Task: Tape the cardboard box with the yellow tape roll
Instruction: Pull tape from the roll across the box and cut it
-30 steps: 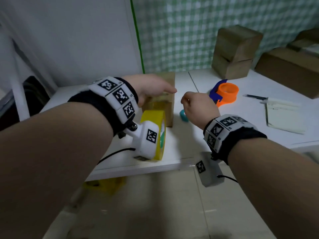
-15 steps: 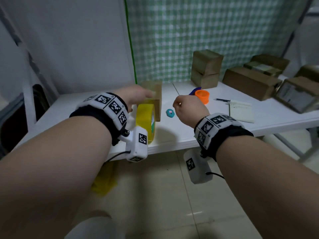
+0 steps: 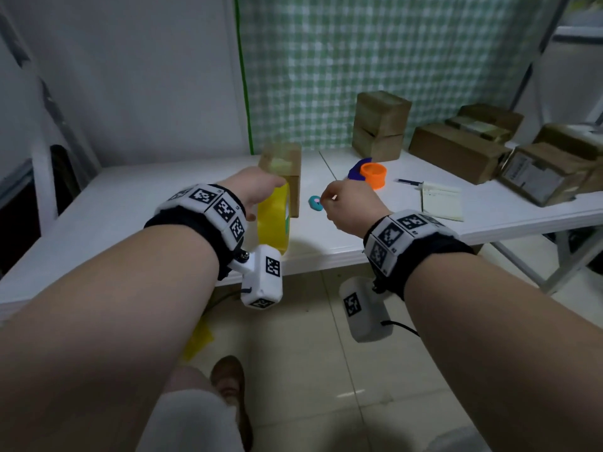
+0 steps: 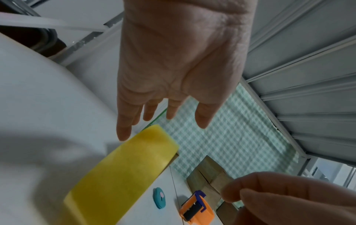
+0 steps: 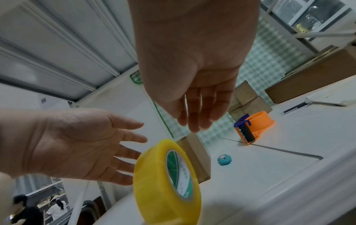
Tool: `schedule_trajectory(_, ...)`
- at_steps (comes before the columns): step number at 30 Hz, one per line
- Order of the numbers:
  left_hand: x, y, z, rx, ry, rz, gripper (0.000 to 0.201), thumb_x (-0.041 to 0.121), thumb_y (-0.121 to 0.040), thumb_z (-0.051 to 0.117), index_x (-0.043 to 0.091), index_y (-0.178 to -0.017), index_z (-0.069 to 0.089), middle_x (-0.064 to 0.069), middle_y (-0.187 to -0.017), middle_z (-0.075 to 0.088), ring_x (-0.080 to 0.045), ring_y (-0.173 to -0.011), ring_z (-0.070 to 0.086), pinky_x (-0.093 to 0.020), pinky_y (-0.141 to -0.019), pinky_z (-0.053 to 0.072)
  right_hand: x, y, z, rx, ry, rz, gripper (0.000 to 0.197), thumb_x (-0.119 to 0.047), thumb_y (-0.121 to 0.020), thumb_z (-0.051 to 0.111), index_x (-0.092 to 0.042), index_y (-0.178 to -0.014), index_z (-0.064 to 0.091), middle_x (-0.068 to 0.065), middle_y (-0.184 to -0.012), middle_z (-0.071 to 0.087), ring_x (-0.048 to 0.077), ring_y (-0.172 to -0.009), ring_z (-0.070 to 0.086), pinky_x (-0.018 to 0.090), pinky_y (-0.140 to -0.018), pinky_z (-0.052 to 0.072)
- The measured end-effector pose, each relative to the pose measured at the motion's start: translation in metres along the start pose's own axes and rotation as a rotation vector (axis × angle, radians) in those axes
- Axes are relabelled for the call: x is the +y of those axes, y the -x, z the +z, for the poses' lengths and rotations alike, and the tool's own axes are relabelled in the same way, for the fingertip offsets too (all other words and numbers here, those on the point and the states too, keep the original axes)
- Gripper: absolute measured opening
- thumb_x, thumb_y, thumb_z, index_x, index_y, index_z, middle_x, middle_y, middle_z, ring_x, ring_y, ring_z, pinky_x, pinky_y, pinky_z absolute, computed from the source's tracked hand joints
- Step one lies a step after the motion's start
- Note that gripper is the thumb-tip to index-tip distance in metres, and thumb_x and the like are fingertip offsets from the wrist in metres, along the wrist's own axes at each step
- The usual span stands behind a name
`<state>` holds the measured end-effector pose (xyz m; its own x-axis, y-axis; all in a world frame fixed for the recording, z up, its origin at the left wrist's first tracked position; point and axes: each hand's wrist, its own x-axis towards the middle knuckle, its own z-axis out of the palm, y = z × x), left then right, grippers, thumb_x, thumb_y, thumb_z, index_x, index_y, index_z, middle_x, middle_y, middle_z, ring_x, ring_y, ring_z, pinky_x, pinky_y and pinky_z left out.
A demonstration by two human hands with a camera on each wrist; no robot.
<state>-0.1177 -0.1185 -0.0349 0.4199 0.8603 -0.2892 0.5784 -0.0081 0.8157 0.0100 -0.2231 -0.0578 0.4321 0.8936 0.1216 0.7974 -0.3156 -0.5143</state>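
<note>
The yellow tape roll (image 3: 272, 220) (image 4: 119, 175) (image 5: 154, 175) stands on edge near the front of the white table (image 3: 130, 203). Just behind it sits a small cardboard box (image 3: 284, 164) (image 5: 194, 152) with a pale tape strip on top. My left hand (image 3: 254, 190) (image 4: 173, 76) (image 5: 77, 144) hovers at the roll's upper left, fingers straight and spread, gripping nothing. My right hand (image 3: 346, 203) (image 5: 192, 91) (image 4: 279, 197) hangs in the air to the right of the roll. Its fingers are relaxed and loosely together, and they hold nothing I can see.
A teal round object (image 3: 316, 202) lies right of the box. An orange and blue tape dispenser (image 3: 372, 172) sits farther back. Stacked cardboard boxes (image 3: 380, 125), more boxes (image 3: 456, 151), a notepad (image 3: 440, 200) and a pen (image 3: 408, 182) fill the right side.
My left hand has come off the top of the box and back to the tape roll. My head has pulled back, so the table looks smaller. The right hand stays raised.
</note>
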Motion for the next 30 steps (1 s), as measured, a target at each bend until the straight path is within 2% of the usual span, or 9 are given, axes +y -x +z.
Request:
schedule_trajectory(3, -0.008, -0.018, 0.005, -0.012, 0.05, -0.016, 0.043, 0.031, -0.095, 0.049, 0.014, -0.134, 0.045, -0.006, -0.129, 0.052, -0.025, -0.115, 0.048, -0.047, -0.098, 0.045, 0.008, -0.012, 0.011, -0.015, -0.025, 0.017, 0.031, -0.014, -0.091, 0.04, -0.007, -0.107, 0.065, 0.015, -0.102, 0.069, 0.032, -0.094, 0.065, 0.044, -0.082, 0.056)
schedule_trajectory(5, -0.009, -0.03, 0.008, -0.011, 0.092, -0.018, 0.03, 0.03, -0.096, 0.047, 0.02, -0.124, 0.047, -0.001, -0.094, 0.056, -0.015, -0.084, 0.053, -0.042, -0.089, 0.046, 0.016, -0.023, 0.018, -0.01, -0.033, 0.04, 0.031, -0.017, -0.091, 0.04, -0.006, -0.106, 0.065, 0.015, -0.099, 0.07, 0.033, -0.09, 0.066, 0.045, -0.081, 0.056)
schedule_trajectory(7, -0.01, -0.043, 0.009, -0.034, 0.134, -0.01, 0.035, 0.03, -0.095, 0.049, 0.021, -0.129, 0.047, 0.001, -0.084, 0.056, -0.017, -0.073, 0.056, -0.038, -0.078, 0.05, 0.024, -0.034, 0.026, -0.025, -0.031, 0.057, 0.031, -0.02, -0.092, 0.041, -0.006, -0.106, 0.065, 0.016, -0.098, 0.071, 0.034, -0.088, 0.067, 0.047, -0.081, 0.056)
schedule_trajectory(9, -0.01, -0.056, 0.01, -0.071, 0.182, -0.007, 0.041, 0.029, -0.093, 0.054, 0.021, -0.132, 0.045, 0.0, -0.089, 0.061, -0.018, -0.074, 0.061, -0.032, -0.063, 0.052, 0.031, -0.048, 0.031, -0.043, -0.031, 0.058, 0.031, -0.018, -0.092, 0.042, -0.006, -0.109, 0.065, 0.017, -0.101, 0.071, 0.034, -0.09, 0.066, 0.046, -0.082, 0.056)
schedule_trajectory(11, -0.01, -0.066, 0.013, -0.098, 0.224, -0.015, 0.052, 0.026, -0.088, 0.062, 0.022, -0.136, 0.042, -0.003, -0.101, 0.064, -0.021, -0.081, 0.064, -0.028, -0.057, 0.053, 0.035, -0.062, 0.034, -0.036, -0.033, 0.058, 0.031, -0.017, -0.091, 0.043, -0.008, -0.112, 0.064, 0.015, -0.106, 0.07, 0.032, -0.095, 0.064, 0.036, -0.081, 0.053)
schedule_trajectory(13, -0.011, -0.075, 0.015, -0.113, 0.247, -0.018, 0.073, 0.026, -0.076, 0.072, 0.025, -0.141, 0.037, -0.006, -0.12, 0.063, -0.027, -0.094, 0.065, -0.034, -0.069, 0.057, 0.037, -0.076, 0.037, -0.023, -0.05, 0.058, 0.032, -0.018, -0.091, 0.044, -0.013, -0.117, 0.062, 0.012, -0.111, 0.069, 0.028, -0.102, 0.062, 0.03, -0.08, 0.047)
schedule_trajectory(15, -0.012, -0.083, 0.017, -0.122, 0.258, -0.016, 0.081, 0.023, -0.069, 0.073, 0.029, -0.141, 0.036, -0.008, -0.123, 0.062, -0.031, -0.098, 0.065, -0.039, -0.076, 0.057, 0.035, -0.086, 0.038, -0.021, -0.078, 0.054, 0.035, -0.017, -0.092, 0.043, -0.016, -0.124, 0.057, 0.009, -0.114, 0.068, 0.025, -0.108, 0.059, 0.03, -0.085, 0.045)
schedule_trajectory(22, -0.014, -0.097, 0.014, -0.23, 0.293, 0.057, 0.064, 0.006, -0.078, 0.064, 0.03, -0.134, 0.045, -0.013, -0.109, 0.064, -0.031, -0.085, 0.063, -0.04, -0.078, 0.055, 0.025, -0.114, 0.038, 0.001, -0.032, -0.016, 0.045, -0.014, -0.094, 0.039, -0.023, -0.138, 0.045, 0.012, -0.136, 0.053, 0.027, -0.125, 0.049, 0.032, -0.099, 0.039)
schedule_trajectory(30, -0.017, -0.103, 0.011, -0.192, 0.145, 0.068, 0.093, 0.03, -0.061, 0.069, 0.035, -0.145, 0.03, -0.003, -0.127, 0.057, -0.026, -0.098, 0.065, -0.042, -0.085, 0.057, 0.032, -0.137, 0.056, -0.093, 0.13, 0.209, 0.042, -0.004, -0.09, 0.044, -0.011, -0.131, 0.049, 0.015, -0.133, 0.054, 0.03, -0.123, 0.049, 0.034, -0.096, 0.042)
